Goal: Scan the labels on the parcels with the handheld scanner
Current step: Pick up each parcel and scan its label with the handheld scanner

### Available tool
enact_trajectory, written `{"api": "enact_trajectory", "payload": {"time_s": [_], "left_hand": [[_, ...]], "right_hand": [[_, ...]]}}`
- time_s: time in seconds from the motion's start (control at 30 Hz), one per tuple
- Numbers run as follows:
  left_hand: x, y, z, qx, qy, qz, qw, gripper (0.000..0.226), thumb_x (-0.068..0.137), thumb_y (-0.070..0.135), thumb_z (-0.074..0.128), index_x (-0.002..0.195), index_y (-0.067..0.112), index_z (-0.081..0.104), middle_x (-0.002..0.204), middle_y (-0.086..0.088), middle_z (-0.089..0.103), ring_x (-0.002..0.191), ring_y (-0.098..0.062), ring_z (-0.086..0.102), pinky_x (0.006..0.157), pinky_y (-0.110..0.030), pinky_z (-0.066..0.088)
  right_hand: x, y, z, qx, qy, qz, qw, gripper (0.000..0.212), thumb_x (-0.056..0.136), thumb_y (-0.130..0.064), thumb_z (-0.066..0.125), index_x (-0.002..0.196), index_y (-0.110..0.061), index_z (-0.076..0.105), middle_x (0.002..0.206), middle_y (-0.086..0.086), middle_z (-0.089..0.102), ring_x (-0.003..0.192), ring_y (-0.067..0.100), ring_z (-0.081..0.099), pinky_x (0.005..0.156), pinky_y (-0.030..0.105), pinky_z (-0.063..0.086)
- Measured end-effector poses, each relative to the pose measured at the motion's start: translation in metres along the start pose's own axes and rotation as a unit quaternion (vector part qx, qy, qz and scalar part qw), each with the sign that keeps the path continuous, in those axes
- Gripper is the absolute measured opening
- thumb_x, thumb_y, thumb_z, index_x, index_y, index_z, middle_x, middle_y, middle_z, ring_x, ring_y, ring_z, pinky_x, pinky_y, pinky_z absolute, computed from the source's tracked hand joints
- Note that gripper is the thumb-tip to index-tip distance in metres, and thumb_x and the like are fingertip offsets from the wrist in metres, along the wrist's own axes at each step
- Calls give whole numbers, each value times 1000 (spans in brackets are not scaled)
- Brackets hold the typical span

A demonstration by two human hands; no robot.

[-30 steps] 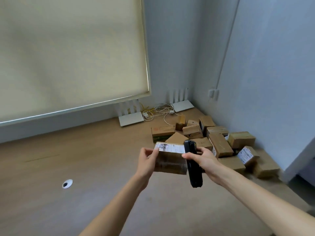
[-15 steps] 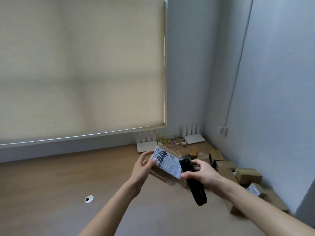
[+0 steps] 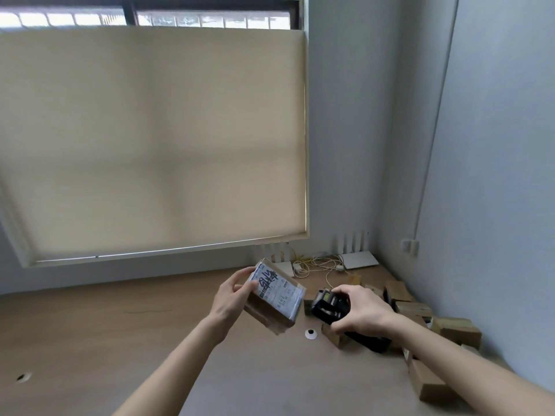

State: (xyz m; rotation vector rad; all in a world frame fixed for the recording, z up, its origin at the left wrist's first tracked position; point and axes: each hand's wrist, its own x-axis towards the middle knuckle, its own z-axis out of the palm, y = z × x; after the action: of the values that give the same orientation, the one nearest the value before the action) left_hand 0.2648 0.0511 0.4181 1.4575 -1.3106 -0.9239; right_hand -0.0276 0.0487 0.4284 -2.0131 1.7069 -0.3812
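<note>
Head view: a wooden tabletop (image 3: 90, 340) is seen from above, running to a corner where pale grey walls meet. Most of the upper picture is filled by a cream roller blind (image 3: 150, 139), with a strip of window visible above it.

Two bare forearms reach in from the lower edge. A small cardboard parcel (image 3: 271, 295) is held up above the table by the left hand (image 3: 232, 298); the thumb is laid on the labelled face and the fingers are curled round the parcel's left edge. The parcel is tilted, and its white label (image 3: 277, 288), marked with heavy dark handwriting and small print, is turned up toward the camera.

Just to the right of the parcel, apart from it, a black handheld scanner (image 3: 330, 306) is gripped by the right hand (image 3: 362, 312). The fingers are wrapped over its body, and its head is pointed left toward the label. The dark handle is seen below the wrist.

Behind and under the right hand, a loose heap of brown boxes (image 3: 456, 331) is spread along the right wall on the table. A small white round cap (image 3: 311, 333) lies on the table between the hands. In the far corner, two white routers (image 3: 359, 259) with upright antennas and a tangle of pale cables (image 3: 315, 264) are set against the wall. A wall socket (image 3: 410, 246) is mounted on the right wall.
</note>
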Motion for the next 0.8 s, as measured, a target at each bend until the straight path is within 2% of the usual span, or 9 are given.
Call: {"api": "enact_trajectory", "payload": {"time_s": [0.13,0.33,0.5,0.7,0.8], "left_hand": [[-5,5,-11,15,20,1,1000,31,92,30,62,117,49,67,99,-4,76,100,-21,69,97,-44,54],[-15,9,-24,31,45,6,999,31,92,31,63,113,52,67,100,-1,76,100,-19,69,97,-44,54],[-26,10,-30,35,57,5,998,30,91,33,62,115,52,66,101,-3,76,100,-20,69,96,-43,55],[-38,11,-33,32,74,0,997,31,91,30,63,112,52,68,100,-1,76,99,-19,69,88,-34,54],[-46,10,-35,34,85,-5,996,32,89,32,63,111,54,67,100,-3,76,99,-19,70,93,-36,54]], "right_hand": [[-1,-6,-4,-86,23,-4,996,93,47,-57,82,136,-45,58,121,-14,69,114,16,64,82,30,49],[-1,-14,-3,-125,55,-10,991,89,48,-52,85,133,-49,59,121,-14,70,117,18,65,79,29,41],[-2,-23,-2,-119,51,-34,991,88,46,-52,83,131,-50,60,115,-16,70,111,16,65,77,29,42],[-7,-34,2,-127,39,-62,989,91,44,-55,83,132,-50,60,113,-16,71,108,16,66,75,28,43],[-11,-38,3,-127,34,-68,989,90,44,-53,84,131,-50,60,112,-15,72,109,17,66,76,29,45]]}}
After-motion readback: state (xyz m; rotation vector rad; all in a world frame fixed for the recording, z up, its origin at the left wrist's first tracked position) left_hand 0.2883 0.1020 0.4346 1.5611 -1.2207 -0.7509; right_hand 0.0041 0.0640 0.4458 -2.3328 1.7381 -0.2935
